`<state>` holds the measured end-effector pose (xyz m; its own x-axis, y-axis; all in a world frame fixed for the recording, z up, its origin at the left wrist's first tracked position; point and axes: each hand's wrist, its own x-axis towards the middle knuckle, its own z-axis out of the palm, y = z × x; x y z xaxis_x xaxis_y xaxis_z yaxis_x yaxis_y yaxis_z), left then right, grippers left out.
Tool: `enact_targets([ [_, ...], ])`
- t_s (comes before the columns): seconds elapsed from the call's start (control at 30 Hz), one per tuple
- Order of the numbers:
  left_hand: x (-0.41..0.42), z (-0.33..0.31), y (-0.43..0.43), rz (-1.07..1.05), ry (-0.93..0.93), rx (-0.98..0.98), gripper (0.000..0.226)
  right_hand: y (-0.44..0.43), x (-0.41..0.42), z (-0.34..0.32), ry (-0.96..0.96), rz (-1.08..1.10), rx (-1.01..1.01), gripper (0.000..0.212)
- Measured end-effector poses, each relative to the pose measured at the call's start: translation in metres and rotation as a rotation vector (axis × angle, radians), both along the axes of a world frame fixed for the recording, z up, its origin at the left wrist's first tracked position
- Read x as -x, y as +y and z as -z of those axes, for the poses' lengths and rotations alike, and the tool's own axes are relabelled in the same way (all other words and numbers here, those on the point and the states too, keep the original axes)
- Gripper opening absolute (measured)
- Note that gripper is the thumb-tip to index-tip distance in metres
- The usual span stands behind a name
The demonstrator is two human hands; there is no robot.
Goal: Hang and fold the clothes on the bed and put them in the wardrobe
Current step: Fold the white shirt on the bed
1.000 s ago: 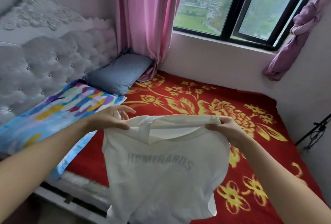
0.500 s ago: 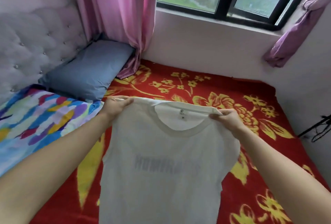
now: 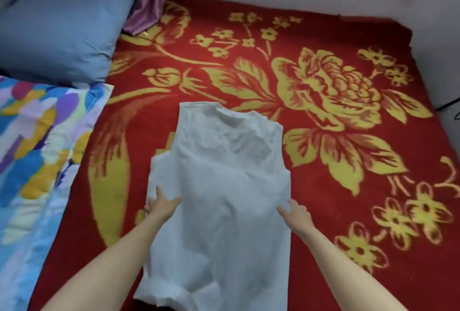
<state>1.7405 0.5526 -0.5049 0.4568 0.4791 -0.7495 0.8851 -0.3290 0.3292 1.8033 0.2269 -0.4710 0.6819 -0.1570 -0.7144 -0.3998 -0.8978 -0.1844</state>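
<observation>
Pressing white T-shirt (image 3: 224,186) at its sides — left hand (image 3: 163,205), right hand (image 3: 296,213), both flat.

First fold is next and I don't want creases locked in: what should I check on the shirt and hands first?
1. The shirt lies on the blanket: ok.
2. Its collar end is smooth: not ok, rumpled.
3. The left hand is on the left edge: ok, fingers spread.
4. The right hand is at the right edge: ok; its grip, cannot tell.
5. It lies apart from the quilt and pillow: ok.
6. The hem is flat: not ok, near left corner bunched.
</observation>
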Motion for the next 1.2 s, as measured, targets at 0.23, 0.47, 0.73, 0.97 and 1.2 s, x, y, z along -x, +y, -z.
enact_targets([
  [0.23,0.131,0.07,-0.019,-0.01,0.206,-0.017,0.083,-0.032,0.131,0.075,0.221,0.173,-0.015,0.064],
  [0.47,0.193,0.096,-0.028,-0.066,0.121,-0.185,0.059,-0.048,0.205,0.116,0.164,0.414,-0.029,0.063],
  [0.73,0.232,0.069,-0.021,-0.423,-0.255,0.021,0.01,-0.071,0.214,0.107,0.077,0.603,-0.214,0.023],
  [0.97,0.254,0.041,-0.028,-0.754,-0.456,0.343,0.035,-0.102,0.216,0.088,0.014,1.143,-0.534,0.03],
  [1.2,0.274,0.025,-0.032,-0.184,-0.303,0.236,0.024,-0.119,0.225,0.097,0.061,1.263,-0.595,0.021],
])
